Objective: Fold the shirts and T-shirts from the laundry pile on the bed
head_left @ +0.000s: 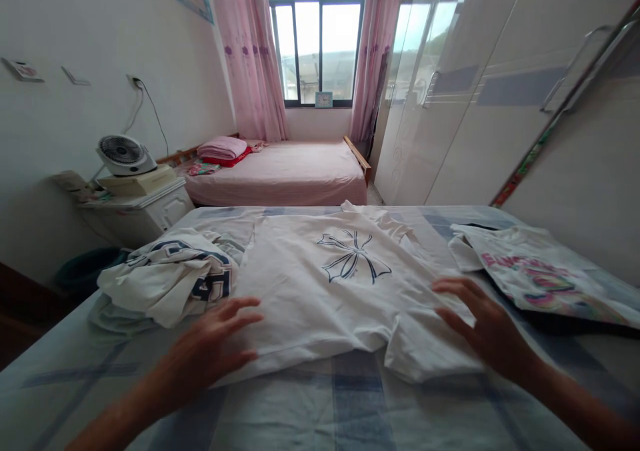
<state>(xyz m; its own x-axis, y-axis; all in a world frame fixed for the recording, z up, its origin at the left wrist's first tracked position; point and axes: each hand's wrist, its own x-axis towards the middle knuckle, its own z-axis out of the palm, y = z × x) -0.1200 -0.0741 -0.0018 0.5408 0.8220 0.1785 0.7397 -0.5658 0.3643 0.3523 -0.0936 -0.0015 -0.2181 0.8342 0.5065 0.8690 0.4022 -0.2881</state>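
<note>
A white T-shirt (295, 278) with a dark bow print lies spread on the bed, its collar end toward the right and one sleeve nearest me. Over its left, hem end is my left hand (220, 338), fingers apart and holding nothing. My right hand (480, 324) hovers by the near sleeve and shoulder, its fingers spread with nothing in them. Whether either hand's fingertips touch the cloth I cannot tell. Left of the shirt sits a crumpled heap of clothes (165, 271), a white top with dark lettering on it. To the right, a white shirt with a colourful print (545, 271) lies flat.
The bed (280, 411) has a blue-and-white checked sheet. Beyond it stands a pink-covered bed (300, 171) with folded bedding (223, 148). A fan (125, 154) rests on a box atop a white cabinet (145, 211) at left. A tall glossy wardrobe (460, 124) lines the right.
</note>
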